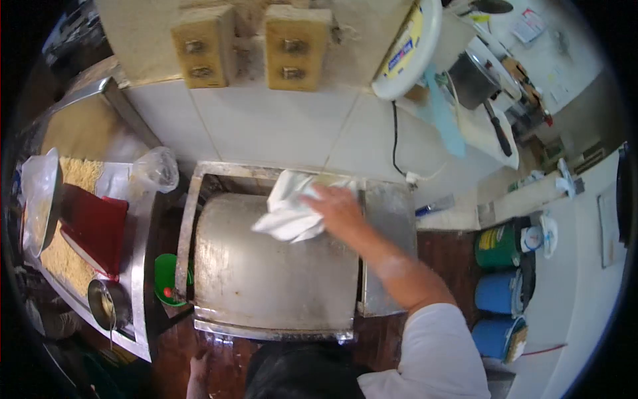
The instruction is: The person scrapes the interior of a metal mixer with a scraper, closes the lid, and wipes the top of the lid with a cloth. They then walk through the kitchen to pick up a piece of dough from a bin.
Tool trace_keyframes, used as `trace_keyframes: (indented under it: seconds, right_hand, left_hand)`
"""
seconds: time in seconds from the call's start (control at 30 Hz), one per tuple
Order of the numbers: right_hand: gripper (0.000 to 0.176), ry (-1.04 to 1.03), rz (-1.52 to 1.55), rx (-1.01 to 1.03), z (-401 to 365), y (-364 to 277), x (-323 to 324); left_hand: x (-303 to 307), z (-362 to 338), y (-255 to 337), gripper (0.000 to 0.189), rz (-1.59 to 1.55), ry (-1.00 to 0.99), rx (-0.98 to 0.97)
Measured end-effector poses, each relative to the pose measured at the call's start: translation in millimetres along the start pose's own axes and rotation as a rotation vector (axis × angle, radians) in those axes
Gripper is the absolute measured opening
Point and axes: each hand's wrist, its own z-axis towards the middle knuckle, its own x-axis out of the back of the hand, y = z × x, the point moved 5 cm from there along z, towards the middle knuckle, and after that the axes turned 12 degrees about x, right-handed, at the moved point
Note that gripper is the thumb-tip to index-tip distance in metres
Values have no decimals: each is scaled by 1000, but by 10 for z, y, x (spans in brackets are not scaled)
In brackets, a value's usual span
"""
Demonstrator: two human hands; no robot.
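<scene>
My right hand (335,207) presses on a crumpled white cloth (292,209), its fingers closed over the cloth's right part. The cloth lies near the back of a curved metal lid (276,266) on a metal cabinet or machine. My left hand (198,367) hangs low at the bottom edge, in front of the lid and apart from it. It is small and dark in the view, so its fingers cannot be made out.
At left, a metal table (143,266) bears yellowish crumbs (70,272), a red scoop-like object (96,229) and a small pot (108,304). A green bucket (174,279) stands beside it. Blue buckets (495,292) line the right wall. A black cable (396,143) hangs behind.
</scene>
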Motion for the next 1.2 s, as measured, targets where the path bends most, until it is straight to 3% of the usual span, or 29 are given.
trace_keyframes:
  seconds: [0.03,0.07,0.1,0.13,0.17,0.2,0.23,0.3,0.33,0.4,0.47,0.5,0.53,0.57,0.6,0.67,0.7,0.73,0.77,0.8,0.83,0.87,0.9,0.93,1.0,1.07,1.13,1.17,1.2]
  right_hand:
    - [46,98,-77,31,-298,310,58]
    - [43,-13,-202,-86,-659,702,140]
    - [39,-225,-329,-333,-1245,1402,-65]
    - [30,-469,-355,-733,-1883,1955,-61]
    - [25,-760,-364,-1059,-2203,2185,228]
    - [30,-656,-410,-1115,-2262,2038,550]
    - [30,-670,-409,-1118,-2312,1949,523]
    - [29,-205,-322,-868,-2024,1616,451]
    - [25,34,-510,-525,-1738,1226,407]
    - [28,152,-279,-355,-1381,685,249]
    - [24,-113,-314,-268,-1257,662,85]
    - [24,-226,-408,-447,-1496,1148,-73]
    - [24,-348,-495,-621,-1822,1682,-206]
    - [22,-580,-516,-890,-1956,1835,176]
    - [24,-578,-377,-934,-2201,2135,364]
    - [23,-339,-554,-813,-2035,1809,1026]
    - [23,-356,-558,-810,-2054,1669,991]
    - [24,-206,-402,-846,-2042,1443,922]
    - [26,-50,-242,-869,-2015,1193,825]
    - [28,-104,-143,-926,-2131,962,469]
    - [31,-250,-179,-931,-2269,575,112]
    - [34,-268,-349,-511,-2235,-54,49]
    - [37,-265,-199,-487,-2267,-474,122]
    - [51,-372,-41,-553,-2294,-841,288]
    - [49,-423,121,-532,-2585,-1247,426]
    - [47,-691,354,-708,-2761,-1184,578]
    - [42,-667,428,-947,-2686,-890,931]
    - [43,-475,305,-928,-2688,-650,1036]
    - [43,-285,196,-905,-2691,-462,1107]
  left_hand:
    - [-74,113,120,22,-138,-101,-70]
    - [-143,176,249,22,-284,-204,-143]
    - [-195,118,348,22,-282,-208,-143]
    - [-272,-24,494,25,-209,-137,-146]
    - [-322,-105,557,28,-140,-66,-145]
    - [-343,-49,481,28,-139,-67,-136]
    - [-395,37,382,30,-34,-104,-118]
    - [-463,258,139,33,243,-177,-75]
    - [-499,188,153,33,241,-177,-74]
    - [-559,14,197,30,422,-238,-81]
    - [-526,156,360,30,554,-166,-195]
    - [-443,186,483,30,670,-95,-315]
    - [-381,-69,702,29,484,-181,-170]
    - [-247,184,639,27,330,-90,-213]
    - [-180,129,756,25,196,-82,-282]
    - [-160,-107,963,25,-10,-141,-244]
    - [-166,-29,892,24,-48,-146,-247]
    - [-150,42,814,24,-91,-146,-250]
    - [-154,77,741,23,3,-126,-99]
    - [-122,123,645,23,-14,-125,-96]
    - [-126,280,453,23,85,-183,35]
    - [-103,484,243,23,189,-239,163]
    - [-71,774,60,24,327,-141,-20]
    - [-49,770,40,24,310,-135,-21]
    - [-91,637,-49,36,140,-203,-7]
    - [-145,516,-86,34,109,-171,82]
    - [-185,692,-186,31,34,-172,90]
    - [-202,710,-213,23,-132,-296,145]
    - [-197,690,-214,23,-170,-289,131]
